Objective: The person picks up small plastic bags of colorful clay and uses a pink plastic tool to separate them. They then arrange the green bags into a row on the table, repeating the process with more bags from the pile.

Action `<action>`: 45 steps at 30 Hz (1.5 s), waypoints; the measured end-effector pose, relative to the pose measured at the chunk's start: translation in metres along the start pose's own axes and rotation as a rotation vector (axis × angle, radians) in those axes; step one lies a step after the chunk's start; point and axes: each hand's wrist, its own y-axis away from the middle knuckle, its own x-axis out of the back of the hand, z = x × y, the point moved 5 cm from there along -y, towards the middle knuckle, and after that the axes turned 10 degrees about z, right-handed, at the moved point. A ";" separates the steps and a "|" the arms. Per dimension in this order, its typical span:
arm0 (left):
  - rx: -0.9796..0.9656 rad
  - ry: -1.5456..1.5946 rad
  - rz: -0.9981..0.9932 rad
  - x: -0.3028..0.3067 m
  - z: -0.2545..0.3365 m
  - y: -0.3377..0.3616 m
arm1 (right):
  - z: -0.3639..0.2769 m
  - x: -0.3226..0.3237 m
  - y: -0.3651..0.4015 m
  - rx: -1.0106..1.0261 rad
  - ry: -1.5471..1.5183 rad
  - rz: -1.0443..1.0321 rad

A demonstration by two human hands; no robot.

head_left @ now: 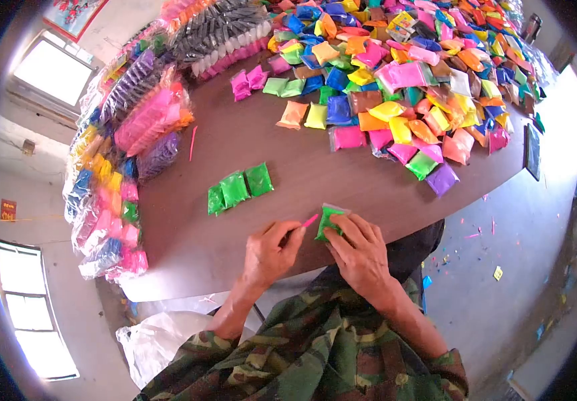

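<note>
My left hand (pixel 272 252) is closed, pinching a small pink plastic stick (pixel 310 220) whose tip points right, towards a green packet. That green packet (pixel 326 220), soft and in clear wrapping, lies near the table's front edge. My right hand (pixel 358 252) grips it, its fingers bent over the right side and hiding part of it. Beyond my left hand, a short row of similar green packets (pixel 235 189) rests on the table. Another thin pink stick (pixel 193 143) lies farther back on the left.
A large heap of loose, many-coloured packets (pixel 402 100) covers the far right of the brown table (pixel 235 134). Bundled packets in clear bags (pixel 151 120) line the left edge. A white bag (pixel 161 341) hangs low by my left forearm. Scraps (pixel 472 234) litter the floor.
</note>
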 end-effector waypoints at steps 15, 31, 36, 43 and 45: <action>-0.059 -0.024 -0.240 -0.033 0.001 -0.049 | 0.009 0.005 0.005 -0.038 -0.131 0.083; -0.217 -0.106 -0.456 -0.050 0.006 -0.070 | 0.010 0.001 0.009 -0.055 -0.118 0.095; 0.050 -0.062 -0.395 -0.028 -0.008 -0.058 | 0.007 0.005 0.005 -0.065 -0.129 0.113; 0.018 -0.087 -0.178 -0.025 -0.020 -0.037 | 0.005 0.006 0.002 -0.067 -0.117 0.136; 0.040 -0.026 -0.216 -0.022 -0.017 -0.037 | 0.004 0.006 0.002 -0.075 -0.127 0.145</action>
